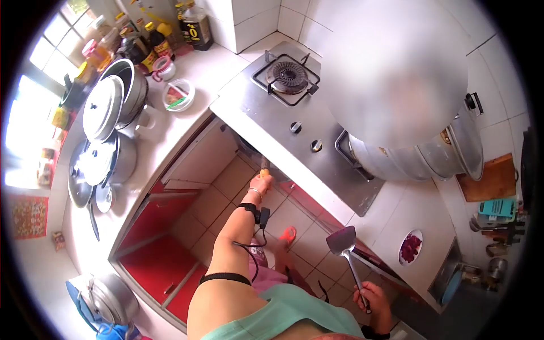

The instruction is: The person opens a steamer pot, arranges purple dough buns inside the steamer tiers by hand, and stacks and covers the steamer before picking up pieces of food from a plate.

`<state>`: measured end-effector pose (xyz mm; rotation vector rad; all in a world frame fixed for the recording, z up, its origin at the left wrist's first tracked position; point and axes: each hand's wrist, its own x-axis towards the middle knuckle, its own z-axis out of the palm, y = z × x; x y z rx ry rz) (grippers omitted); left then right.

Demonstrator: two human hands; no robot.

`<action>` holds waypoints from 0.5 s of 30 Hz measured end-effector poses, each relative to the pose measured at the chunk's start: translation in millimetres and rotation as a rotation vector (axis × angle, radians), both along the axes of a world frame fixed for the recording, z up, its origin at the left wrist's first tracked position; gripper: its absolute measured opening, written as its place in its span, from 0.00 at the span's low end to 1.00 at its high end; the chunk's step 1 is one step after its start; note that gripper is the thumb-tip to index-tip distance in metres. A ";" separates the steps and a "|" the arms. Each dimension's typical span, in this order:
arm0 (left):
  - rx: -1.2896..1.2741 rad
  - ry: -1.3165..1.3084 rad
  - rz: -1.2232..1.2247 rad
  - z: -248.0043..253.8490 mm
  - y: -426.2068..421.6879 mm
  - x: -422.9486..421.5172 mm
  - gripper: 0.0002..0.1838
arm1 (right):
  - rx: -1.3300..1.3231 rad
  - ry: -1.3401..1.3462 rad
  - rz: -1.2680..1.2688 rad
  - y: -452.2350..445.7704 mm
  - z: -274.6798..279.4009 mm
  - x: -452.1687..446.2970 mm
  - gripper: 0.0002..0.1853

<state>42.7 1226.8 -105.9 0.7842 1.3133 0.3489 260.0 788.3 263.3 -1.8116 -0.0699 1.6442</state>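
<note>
My left hand (260,185) reaches down past the counter's corner, fingers wrapped round the wooden-ended handle (264,165) of what looks like a dark pan (247,145). Most of that pan is hidden by the stove-side counter edge. In my right hand (374,298), close to my body, is a wok spatula (342,241), gripped by its metal handle with the broad dark blade up. The blade hangs in front of the counter edge, apart from the gas stove (258,110).
On the stove's right side stands a large metal steamer (419,158), its top blurred. Further right are a plate of dark red pieces (411,247) and a cutting board (488,178). Pots (122,156) and sauce bottles (158,41) crowd the left counter; a red cabinet (156,266) is below.
</note>
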 end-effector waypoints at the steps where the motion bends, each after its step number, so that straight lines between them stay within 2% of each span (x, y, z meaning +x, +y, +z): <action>1: 0.033 -0.014 0.033 -15.8 7.5 7.8 0.09 | -0.045 -0.028 0.015 7.3 5.6 -5.6 0.12; 3: 0.083 -0.013 0.095 -44.2 22.0 23.7 0.10 | -0.081 -0.040 -0.026 8.5 0.9 -11.7 0.12; 4: 0.101 0.051 0.043 -73.6 31.3 27.9 0.22 | -0.112 -0.049 -0.053 7.7 -1.1 -15.0 0.12; 6: 0.072 0.060 0.085 -82.3 45.7 44.7 0.26 | -0.111 -0.040 -0.086 10.4 -1.3 -20.2 0.12; 7: 0.284 0.196 0.039 -155.3 55.9 52.1 0.23 | -0.104 -0.025 -0.106 11.2 -3.0 -22.5 0.12; 8: 0.277 0.189 0.032 -180.7 63.8 59.4 0.23 | -0.112 -0.031 -0.114 9.7 -6.7 -24.2 0.12; 15: 0.046 -0.120 -0.034 -152.4 72.3 94.4 0.25 | -0.189 -0.056 -0.213 22.8 -6.8 -35.4 0.11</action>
